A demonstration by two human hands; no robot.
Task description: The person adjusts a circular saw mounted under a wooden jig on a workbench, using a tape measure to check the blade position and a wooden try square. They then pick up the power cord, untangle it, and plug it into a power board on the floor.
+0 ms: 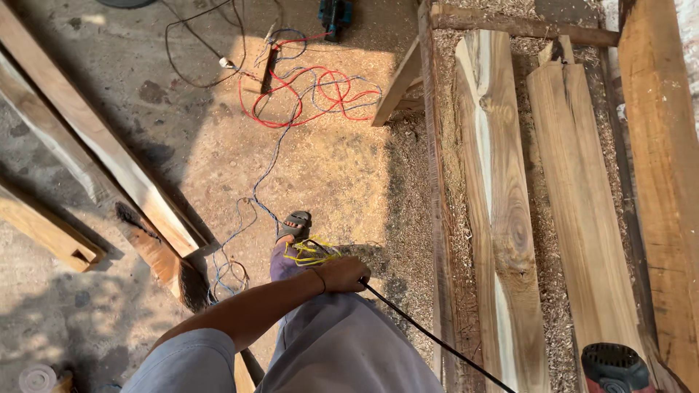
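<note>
My left hand (341, 274) is closed around a black power cord (429, 336) beside my hip. The cord runs down and right toward a red and black power tool (613, 367) at the bottom right edge, resting over a wooden plank. Yellow wire (309, 252) lies tangled by my sandalled foot (291, 233). My right hand is out of sight. Two long planks, one with a pale streak (495, 204) and a narrower one (582, 218), lie side by side on a sawdust-covered bench.
Red and blue wires (306, 94) coil on the dusty concrete floor ahead. Long timber beams (95, 145) lie at the left. A thick beam (666, 182) borders the bench on the right. Sawdust covers the ground by the bench frame (437, 218).
</note>
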